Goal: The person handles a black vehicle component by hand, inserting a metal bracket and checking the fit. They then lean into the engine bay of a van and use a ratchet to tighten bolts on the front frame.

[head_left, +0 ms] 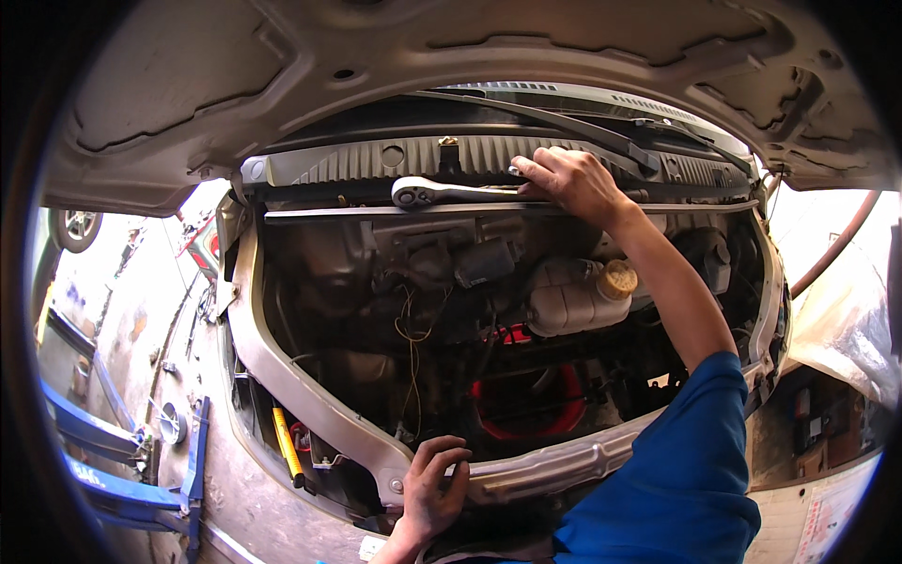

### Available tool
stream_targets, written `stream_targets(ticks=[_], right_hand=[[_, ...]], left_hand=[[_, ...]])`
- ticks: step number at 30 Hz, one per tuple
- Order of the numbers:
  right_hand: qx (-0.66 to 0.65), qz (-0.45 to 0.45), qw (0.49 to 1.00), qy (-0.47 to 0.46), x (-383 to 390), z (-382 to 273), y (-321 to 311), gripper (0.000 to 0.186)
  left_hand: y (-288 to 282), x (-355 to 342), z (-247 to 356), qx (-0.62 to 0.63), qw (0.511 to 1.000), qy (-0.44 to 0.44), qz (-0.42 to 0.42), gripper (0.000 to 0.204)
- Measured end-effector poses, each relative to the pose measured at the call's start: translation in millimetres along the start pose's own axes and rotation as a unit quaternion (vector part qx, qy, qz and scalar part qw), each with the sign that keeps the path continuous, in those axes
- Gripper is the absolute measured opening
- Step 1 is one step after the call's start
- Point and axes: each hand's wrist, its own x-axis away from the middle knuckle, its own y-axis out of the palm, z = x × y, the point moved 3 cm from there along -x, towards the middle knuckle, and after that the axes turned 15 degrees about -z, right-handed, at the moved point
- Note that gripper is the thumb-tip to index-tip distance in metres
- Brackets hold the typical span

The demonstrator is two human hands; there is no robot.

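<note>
My right hand (569, 180) reaches across the engine bay to the ledge below the windscreen. Its fingers are closed, with a small shiny bit at the fingertips that is too small to name. Right beneath it, a ratchet wrench (460, 194) lies lengthwise along the ledge, its round head to the left and part of its handle hidden by the hand. Close to the front crossmember (554, 473), my left hand (436, 487) is loosely curled with fingers apart, and nothing shows in it.
Overhead is the raised bonnet (329, 94). The bay holds a white plastic reservoir (564, 305) with a yellowish cap (617, 279), thin yellow wires (413, 362) and a red round basin (575, 414) low down. A yellow tool (286, 442) sits at the left front. Blue lift arms (122, 489) stand left.
</note>
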Motion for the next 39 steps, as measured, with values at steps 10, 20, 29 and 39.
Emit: stream_targets(ticks=[10, 20, 29, 39], right_hand=[[0.006, -0.02, 0.996, 0.089, 31.0, -11.6, -7.2, 0.041], [-0.014, -0.083, 0.992, 0.098, 37.5, -7.7, -14.1, 0.02], [-0.074, -0.033, 0.979, 0.188, 64.1, -46.3, -58.7, 0.018], [-0.035, 0.077, 0.756, 0.649, 379.7, -263.4, -218.1, 0.026]], left_hand=[[1.9, -1.3, 0.1, -0.003, 1.0, 0.011, -0.011, 0.017], [-2.9, 3.6, -1.3, 0.008, 0.999, 0.031, -0.009, 0.014], [3.7, 0.5, 6.6, 0.0, 0.999, 0.041, -0.013, 0.014], [30.9, 2.4, 3.3, -0.175, 0.972, 0.105, -0.119, 0.013]])
